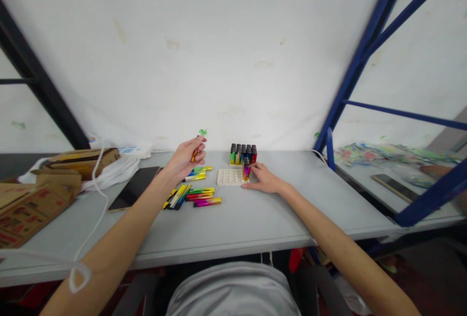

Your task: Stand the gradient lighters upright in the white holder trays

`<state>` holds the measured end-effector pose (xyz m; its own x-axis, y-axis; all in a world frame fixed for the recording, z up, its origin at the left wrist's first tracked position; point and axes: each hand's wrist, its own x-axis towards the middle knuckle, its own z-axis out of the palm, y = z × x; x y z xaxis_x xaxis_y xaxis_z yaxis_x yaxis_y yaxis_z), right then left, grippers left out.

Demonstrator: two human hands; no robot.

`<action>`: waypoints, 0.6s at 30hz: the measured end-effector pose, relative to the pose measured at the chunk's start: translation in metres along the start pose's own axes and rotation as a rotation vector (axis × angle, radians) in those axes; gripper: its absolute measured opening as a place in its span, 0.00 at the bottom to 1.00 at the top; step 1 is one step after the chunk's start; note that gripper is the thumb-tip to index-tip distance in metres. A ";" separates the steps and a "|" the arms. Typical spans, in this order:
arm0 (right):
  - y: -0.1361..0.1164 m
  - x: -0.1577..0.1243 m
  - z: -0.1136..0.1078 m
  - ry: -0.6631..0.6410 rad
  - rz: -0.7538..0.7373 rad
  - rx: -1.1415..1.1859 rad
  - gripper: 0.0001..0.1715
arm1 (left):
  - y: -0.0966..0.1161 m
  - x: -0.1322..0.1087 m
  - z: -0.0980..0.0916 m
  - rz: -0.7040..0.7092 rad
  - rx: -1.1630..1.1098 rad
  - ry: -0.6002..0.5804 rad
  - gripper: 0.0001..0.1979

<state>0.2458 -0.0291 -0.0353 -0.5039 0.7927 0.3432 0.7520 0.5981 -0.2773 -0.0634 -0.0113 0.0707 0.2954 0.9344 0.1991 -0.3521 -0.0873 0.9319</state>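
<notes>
My left hand point(188, 155) is raised over the table, its fingers closed on an orange lighter point(195, 154). At the right end of a white tray with round holes point(229, 177), my right hand point(260, 178) has its fingers against upright lighters point(246, 169) with purple and orange bodies. Behind this tray stands a block of several upright lighters point(243, 154) with black tops. Loose metallic lighters point(207, 202) in several colours lie in piles left of the tray, below my left hand.
A dark tablet point(134, 188) lies left of the loose lighters. Cardboard boxes point(34, 206), white plastic and a white cable point(97, 179) are at the far left. A blue metal frame point(346, 77) rises at the right; beyond it are plastic bags, a phone point(396, 188) and another person's hand.
</notes>
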 end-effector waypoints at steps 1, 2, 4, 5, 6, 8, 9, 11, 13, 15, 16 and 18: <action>0.000 0.000 0.000 -0.001 -0.003 -0.002 0.41 | -0.004 -0.002 0.005 -0.013 0.028 -0.022 0.13; 0.000 0.001 -0.001 -0.002 -0.006 -0.001 0.41 | -0.009 -0.003 0.010 -0.017 0.061 -0.044 0.14; 0.000 0.001 -0.001 -0.004 -0.012 0.004 0.42 | -0.019 -0.005 0.018 0.001 0.144 -0.083 0.16; 0.000 0.001 -0.002 -0.004 -0.014 0.006 0.42 | -0.023 -0.006 0.021 0.011 0.186 -0.095 0.16; 0.000 0.001 -0.002 -0.004 -0.017 0.007 0.43 | -0.027 -0.006 0.024 0.014 0.219 -0.102 0.17; 0.000 0.001 -0.003 -0.008 -0.021 0.006 0.43 | -0.034 -0.007 0.028 -0.013 0.239 -0.122 0.18; 0.000 0.000 -0.003 -0.010 -0.023 0.006 0.42 | -0.036 -0.008 0.029 -0.045 0.223 -0.138 0.18; -0.001 0.000 -0.003 -0.009 -0.030 0.006 0.41 | -0.040 -0.009 0.030 -0.131 0.160 -0.187 0.21; -0.001 0.000 -0.003 0.000 -0.035 0.008 0.39 | -0.042 -0.010 0.031 -0.214 0.112 -0.235 0.24; -0.001 0.000 -0.004 0.005 -0.034 0.010 0.39 | -0.044 -0.010 0.031 -0.279 0.105 -0.263 0.25; -0.002 0.000 -0.004 0.004 -0.033 0.011 0.39 | -0.046 -0.010 0.031 -0.302 0.113 -0.268 0.25; -0.002 0.000 -0.004 -0.001 -0.037 0.016 0.40 | -0.049 -0.009 0.033 -0.334 0.134 -0.260 0.24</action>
<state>0.2460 -0.0305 -0.0308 -0.5315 0.7700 0.3530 0.7261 0.6288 -0.2783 -0.0199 -0.0264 0.0334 0.5929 0.8026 -0.0655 -0.0866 0.1444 0.9857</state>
